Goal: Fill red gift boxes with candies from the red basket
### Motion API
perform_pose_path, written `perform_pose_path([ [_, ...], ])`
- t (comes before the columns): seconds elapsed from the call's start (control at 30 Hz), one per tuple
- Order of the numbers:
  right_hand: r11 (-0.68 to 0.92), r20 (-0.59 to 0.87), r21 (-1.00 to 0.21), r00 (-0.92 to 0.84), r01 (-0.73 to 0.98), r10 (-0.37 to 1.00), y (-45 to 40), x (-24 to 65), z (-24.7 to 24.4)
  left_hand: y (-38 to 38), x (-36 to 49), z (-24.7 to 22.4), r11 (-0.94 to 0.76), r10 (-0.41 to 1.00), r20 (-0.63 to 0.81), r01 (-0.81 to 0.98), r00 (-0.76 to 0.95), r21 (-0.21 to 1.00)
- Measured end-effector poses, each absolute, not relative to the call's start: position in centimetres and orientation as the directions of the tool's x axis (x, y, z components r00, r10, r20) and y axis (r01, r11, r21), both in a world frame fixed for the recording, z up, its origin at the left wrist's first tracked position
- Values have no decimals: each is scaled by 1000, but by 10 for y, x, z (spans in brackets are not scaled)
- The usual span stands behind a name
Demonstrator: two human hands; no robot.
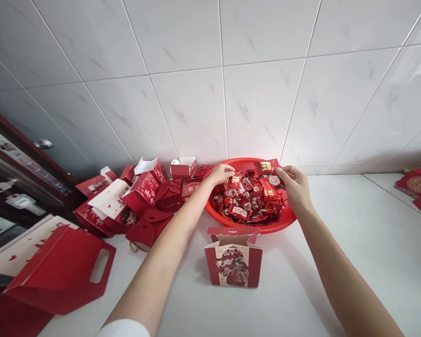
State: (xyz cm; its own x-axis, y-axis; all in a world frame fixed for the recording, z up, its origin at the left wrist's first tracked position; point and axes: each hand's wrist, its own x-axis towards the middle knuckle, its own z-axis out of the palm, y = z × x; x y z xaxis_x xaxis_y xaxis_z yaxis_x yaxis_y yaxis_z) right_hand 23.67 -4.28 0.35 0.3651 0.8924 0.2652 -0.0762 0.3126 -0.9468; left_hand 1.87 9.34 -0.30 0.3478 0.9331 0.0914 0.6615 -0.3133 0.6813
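The right hand (297, 188) pinches the edge of a red packet (266, 166) between thumb and fingers, over the far rim of the basket (263, 229), just right of the frame's centre. With only that edge held, the packet could twist or slip back onto the sweets (250, 201) if the pinch loosens. The left hand (222, 173) is at the basket's upper-left rim, fingers close together by a small red packet (235, 179); whether it grips that one is hard to tell, so a lift there might come up with nothing.

The box (233, 262) stands upright at the lower centre, near the basket, its top open. The mouth looks narrow between the raised flaps, so a packet brought in flat could catch on a flap and tip the box. The left forearm passes close to the boxes (150, 229) at centre left; a low sweep could knock them.
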Motion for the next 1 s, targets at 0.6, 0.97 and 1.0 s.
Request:
perform_pose_path([
  [0.6, 330, 282, -941, 369, -72, 886, -43, 237, 4, 86, 24, -5, -471, 854, -30, 797, 519, 377],
  [0.97, 353, 286, -931, 406, -98, 868, -43, 237, 4, 83, 39, -7, -567, 777, -11, 707, 630, 423],
  [1.0, 352, 284, -931, 404, -101, 869, -43, 237, 4, 81, 41, -7, -570, 768, -22, 700, 640, 430],
])
